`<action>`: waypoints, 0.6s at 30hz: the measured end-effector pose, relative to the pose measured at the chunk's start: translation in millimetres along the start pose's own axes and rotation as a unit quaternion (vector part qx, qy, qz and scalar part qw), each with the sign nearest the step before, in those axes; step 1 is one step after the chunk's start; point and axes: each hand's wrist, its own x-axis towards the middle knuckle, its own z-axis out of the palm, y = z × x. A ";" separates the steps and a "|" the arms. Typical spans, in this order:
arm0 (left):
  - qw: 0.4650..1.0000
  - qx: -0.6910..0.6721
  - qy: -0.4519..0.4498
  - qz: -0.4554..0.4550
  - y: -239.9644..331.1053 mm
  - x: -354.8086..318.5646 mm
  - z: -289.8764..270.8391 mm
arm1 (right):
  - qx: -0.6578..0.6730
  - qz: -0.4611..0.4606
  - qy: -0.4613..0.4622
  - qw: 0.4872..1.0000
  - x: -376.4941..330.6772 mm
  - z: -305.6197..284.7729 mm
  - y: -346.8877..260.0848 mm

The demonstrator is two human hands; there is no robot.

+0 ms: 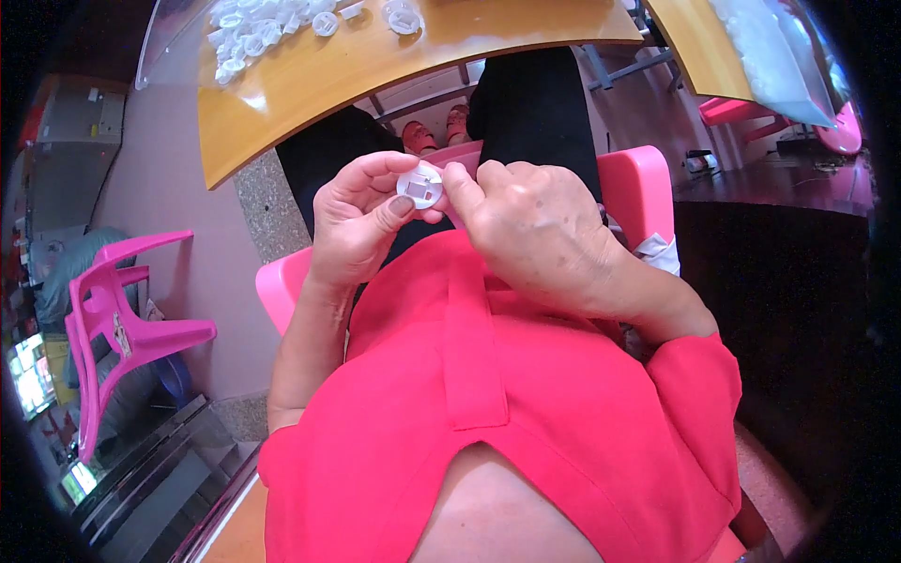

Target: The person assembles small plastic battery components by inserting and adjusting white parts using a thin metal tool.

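Observation:
A small white round plastic part (419, 187), with a squarish recess and slots in its face, is held up above my lap. My left hand (361, 208) pinches it, the thumb on its near rim and the fingers behind it. Against its right edge comes a fingertip of my right hand (540, 225), whose other fingers are curled in. The back of that hand hides its palm, so I cannot see whether something small is inside.
The wooden table (310, 98) ahead bears a heap of white plastic parts (258, 28) and a separate round piece (403, 17). A clear plastic bag (774, 56) lies on another table at right. Pink chair arms (638, 192) flank me; a pink plastic chair (131, 328) stands left.

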 end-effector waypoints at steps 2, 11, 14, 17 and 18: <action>1.000 0.008 -0.001 0.005 -0.5 -0.9 -0.1 | -0.012 0.002 -0.002 1.000 0.4 1.9 -1.5; 0.995 0.099 0.030 0.001 0.0 -5.3 7.5 | -0.088 -0.016 0.016 0.996 0.2 11.7 -6.9; 0.989 0.142 0.039 0.005 0.6 -7.0 11.3 | -0.059 -0.036 -0.044 0.997 1.6 2.9 -3.9; 0.984 0.179 0.026 0.004 1.3 -7.7 10.9 | -0.001 -0.072 -0.084 0.994 3.9 0.8 7.3; 0.982 0.187 0.015 0.004 1.3 -7.8 10.2 | -0.001 -0.072 -0.084 0.994 5.4 -0.9 10.8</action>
